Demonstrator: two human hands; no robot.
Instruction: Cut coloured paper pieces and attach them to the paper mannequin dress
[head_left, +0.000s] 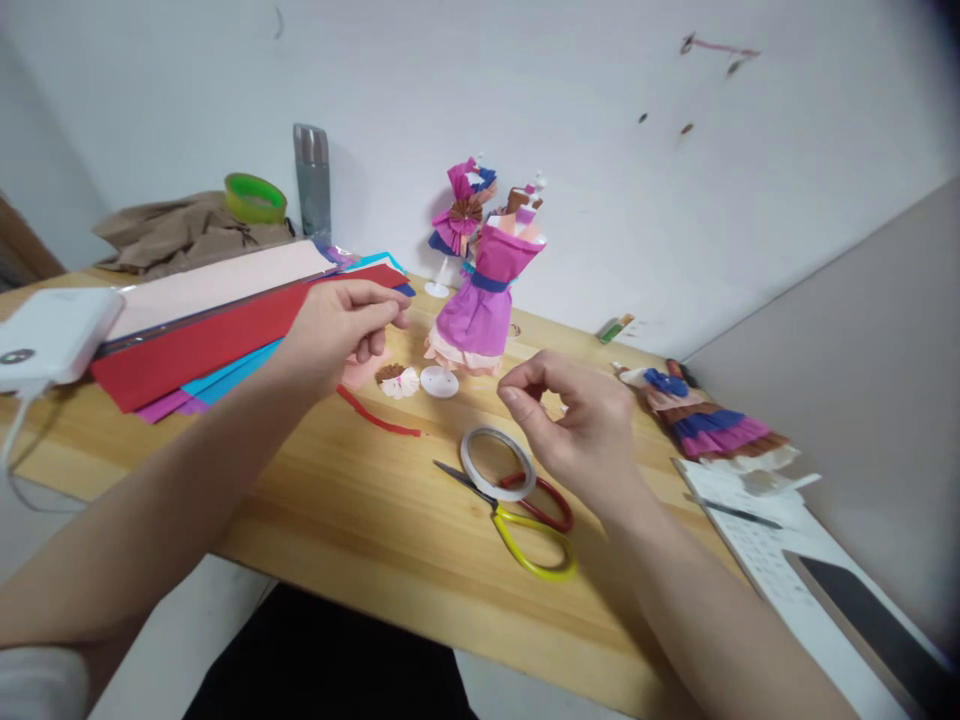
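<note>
My left hand (349,325) hovers over the table left of the doll stand, its thumb and fingers pinched together. Across from it, my right hand (577,420) also makes a pinch, above the roll of tape. Anything between the fingertips of either hand is too small to make out. Between the hands stands a small dress form (487,290) in a magenta paper dress with a blue waistband, on a white round base (439,381). Scissors (517,520) with yellow and red handles lie under the tape roll (498,463). A red paper strip (379,415) and a small white paper fan (400,383) lie near my left hand.
Coloured paper sheets (217,335), a white power bank (56,335) with a cable, a flask (312,185) and a green tape roll (256,199) occupy the left. Another dressed form (459,215) stands behind. At right lie a striped paper dress (705,420) and a phone (862,620).
</note>
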